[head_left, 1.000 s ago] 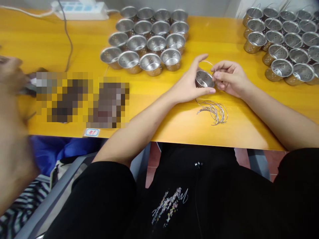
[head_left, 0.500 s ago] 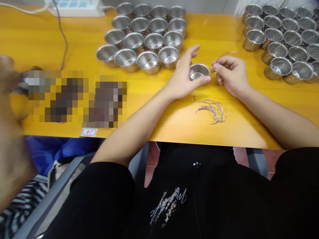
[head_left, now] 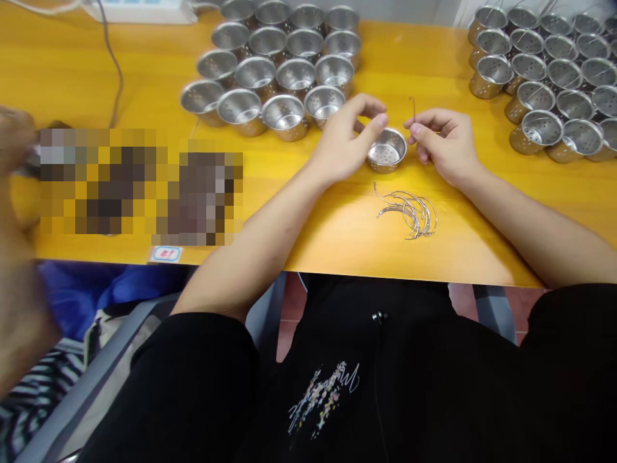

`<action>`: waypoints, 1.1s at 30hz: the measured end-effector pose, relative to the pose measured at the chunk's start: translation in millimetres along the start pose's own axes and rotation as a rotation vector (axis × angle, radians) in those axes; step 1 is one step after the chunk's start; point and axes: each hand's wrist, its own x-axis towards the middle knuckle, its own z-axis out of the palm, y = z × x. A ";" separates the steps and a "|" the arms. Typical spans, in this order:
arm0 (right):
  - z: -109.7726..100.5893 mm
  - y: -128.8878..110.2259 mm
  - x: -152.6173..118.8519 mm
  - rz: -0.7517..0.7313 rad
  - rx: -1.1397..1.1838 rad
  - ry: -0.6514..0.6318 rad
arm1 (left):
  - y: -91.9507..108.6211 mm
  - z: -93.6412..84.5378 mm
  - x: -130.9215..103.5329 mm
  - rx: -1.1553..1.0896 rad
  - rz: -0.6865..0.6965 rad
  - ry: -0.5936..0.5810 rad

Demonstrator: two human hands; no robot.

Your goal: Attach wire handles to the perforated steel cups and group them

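Observation:
A small perforated metal cup (head_left: 387,151) stands upright on the yellow table between my hands. My left hand (head_left: 348,136) is at its left rim, fingers loosely bent and the thumb tip close to them; I see nothing held there, and whether it touches the rim I cannot tell. My right hand (head_left: 446,141), to the right of the cup, pinches a thin curved wire (head_left: 413,109) between thumb and fingers, one hooked end pointing up. Nearer to me lies a loose pile of similar curved wires (head_left: 409,212).
Rows of perforated cups without wires (head_left: 274,74) stand at the back left of my hands. Cups with wire handles (head_left: 554,83) are grouped at the right. Further left are a blurred-out patch (head_left: 197,199), a label (head_left: 166,254), a power strip (head_left: 144,9) and another person's arm (head_left: 24,257).
My left hand has drawn its thumb up toward its fingers, uncovering the cup's front. The wire in my right hand has turned from slanting right to pointing up.

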 end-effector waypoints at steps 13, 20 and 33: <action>0.4 -10.8 -1.2 0.045 0.152 -0.050 | -1.5 -0.7 -0.3 -0.022 -0.196 -0.045; 2.4 -30.4 -7.6 0.124 0.145 -0.120 | 4.9 2.5 -3.0 -0.130 -0.289 -0.030; 2.1 -31.8 -8.8 0.159 0.054 -0.171 | 4.8 7.3 2.3 -0.174 -0.393 -0.071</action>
